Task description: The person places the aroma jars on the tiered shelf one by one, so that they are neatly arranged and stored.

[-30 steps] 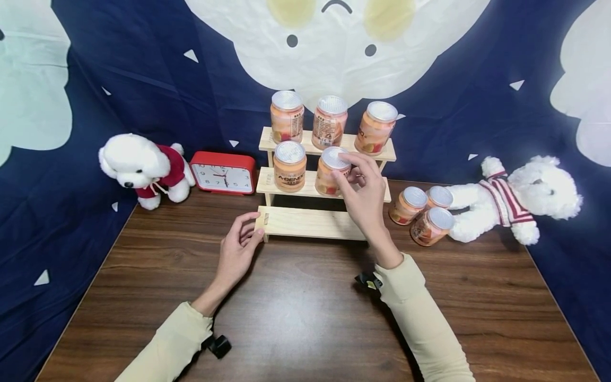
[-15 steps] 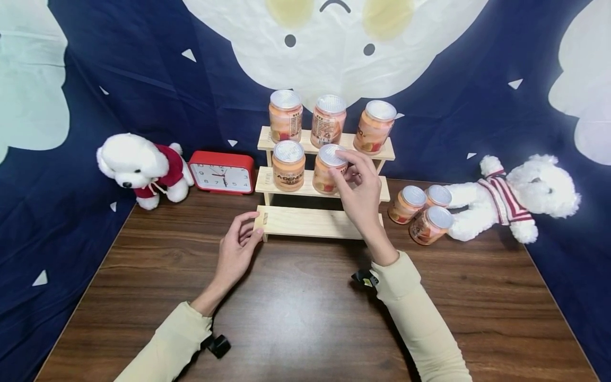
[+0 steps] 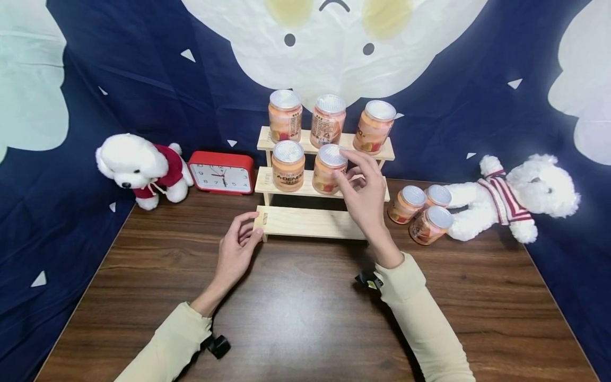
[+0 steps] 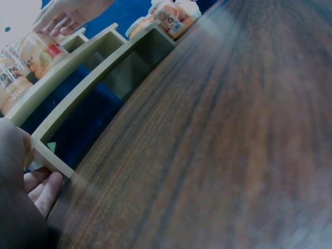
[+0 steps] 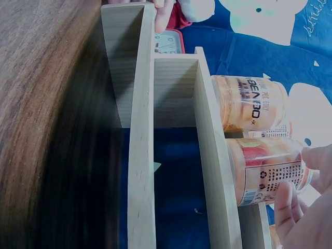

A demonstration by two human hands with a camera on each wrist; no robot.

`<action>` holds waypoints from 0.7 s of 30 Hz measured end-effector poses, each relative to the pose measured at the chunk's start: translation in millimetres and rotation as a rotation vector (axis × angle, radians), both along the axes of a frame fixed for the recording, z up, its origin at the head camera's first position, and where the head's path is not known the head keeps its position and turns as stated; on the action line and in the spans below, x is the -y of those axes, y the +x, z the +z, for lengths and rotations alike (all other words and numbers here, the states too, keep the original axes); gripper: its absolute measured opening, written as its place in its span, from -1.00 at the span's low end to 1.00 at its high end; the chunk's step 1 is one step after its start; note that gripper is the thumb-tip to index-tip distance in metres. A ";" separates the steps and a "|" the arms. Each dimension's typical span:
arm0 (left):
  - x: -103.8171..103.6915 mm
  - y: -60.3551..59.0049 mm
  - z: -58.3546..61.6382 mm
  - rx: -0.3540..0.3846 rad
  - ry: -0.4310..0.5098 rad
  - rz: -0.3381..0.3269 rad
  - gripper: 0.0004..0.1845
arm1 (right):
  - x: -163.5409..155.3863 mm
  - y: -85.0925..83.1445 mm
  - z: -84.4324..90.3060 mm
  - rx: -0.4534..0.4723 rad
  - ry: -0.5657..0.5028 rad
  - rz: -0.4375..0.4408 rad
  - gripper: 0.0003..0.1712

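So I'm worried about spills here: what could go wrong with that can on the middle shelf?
The right hand pinches the can only near its lid, so it might tip on release. It stands close to the next can and could knock it over. The rack is light wood, steadied only by the left hand at one corner; a nudge might shake the three top cans.

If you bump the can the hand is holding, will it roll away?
Probably not: the can stands upright on the wooden rack, and the right hand steadies it. Tipped over, its round body would likely roll. It looks stiff.
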State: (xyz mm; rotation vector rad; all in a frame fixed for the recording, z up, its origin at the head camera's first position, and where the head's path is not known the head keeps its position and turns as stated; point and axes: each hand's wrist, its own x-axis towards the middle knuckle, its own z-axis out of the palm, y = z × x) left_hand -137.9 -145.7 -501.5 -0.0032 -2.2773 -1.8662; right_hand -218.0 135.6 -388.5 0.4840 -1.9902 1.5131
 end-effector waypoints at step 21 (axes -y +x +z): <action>0.4 0.3 -0.1 -0.015 0.018 -0.001 -0.57 | -28.5 26.2 6.4 -0.084 -0.011 -0.009 -0.55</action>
